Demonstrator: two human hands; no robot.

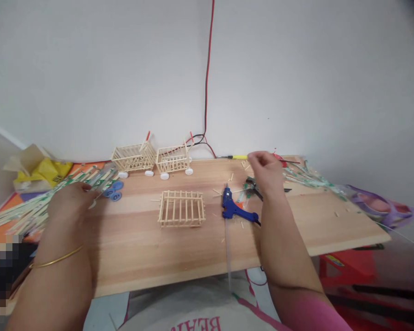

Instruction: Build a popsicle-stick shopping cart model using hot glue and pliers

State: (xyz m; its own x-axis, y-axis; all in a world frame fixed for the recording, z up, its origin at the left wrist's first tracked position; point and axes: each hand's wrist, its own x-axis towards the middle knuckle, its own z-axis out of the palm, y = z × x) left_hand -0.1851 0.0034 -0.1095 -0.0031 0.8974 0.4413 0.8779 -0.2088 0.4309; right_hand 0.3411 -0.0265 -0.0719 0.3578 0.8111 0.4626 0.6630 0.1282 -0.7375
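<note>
My left hand (71, 202) is over the left end of the board, beside a pile of paper-wrapped sticks (27, 207) and several blue wheels (115, 192). Its fingers are curled, and a small white piece (95, 201) shows at the fingertips, too unclear to name. At the back right, my right hand (267, 170) has its fingers pinched at the end of a slim yellow-handled tool (239, 157) with a metal tip pointing left. Between my hands lies a wooden stick frame (181, 209) without wheels. A blue glue gun (236, 209) rests right of it, a clear glue stick reaching toward me.
Two stick carts with white wheels, one left (134, 157) and one right (173, 159), stand along the wall. Pliers (253, 186) and stick offcuts lie near my right forearm. Torn green-white wrappers (310, 179) cover the back right. A red-black cable (207, 92) hangs down the wall.
</note>
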